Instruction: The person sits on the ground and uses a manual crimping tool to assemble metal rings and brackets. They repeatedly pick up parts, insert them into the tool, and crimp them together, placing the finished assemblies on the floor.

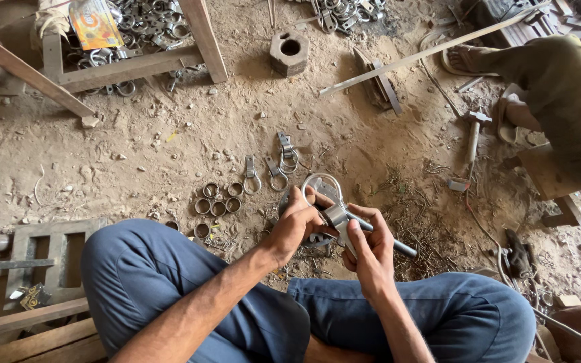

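My left hand (295, 224) grips a metal clamp with a round ring (323, 184) at its top. My right hand (372, 243) holds a metal rod (386, 238) that runs through the clamp's bracket, with the fingers also on the bracket (337, 216). Both hands sit above my crossed legs in blue trousers (149, 269). On the dirt just beyond lie three finished ring clamps (277, 168) and a cluster of short metal rings (218, 199).
Another person sits at the right (559, 87) on a low wooden stool, with a hammer (473, 131) on the ground beside them. A wooden frame (129, 67) with several metal rings stands at the top left. A metal block (289, 52) and long bar (432, 50) lie farther off.
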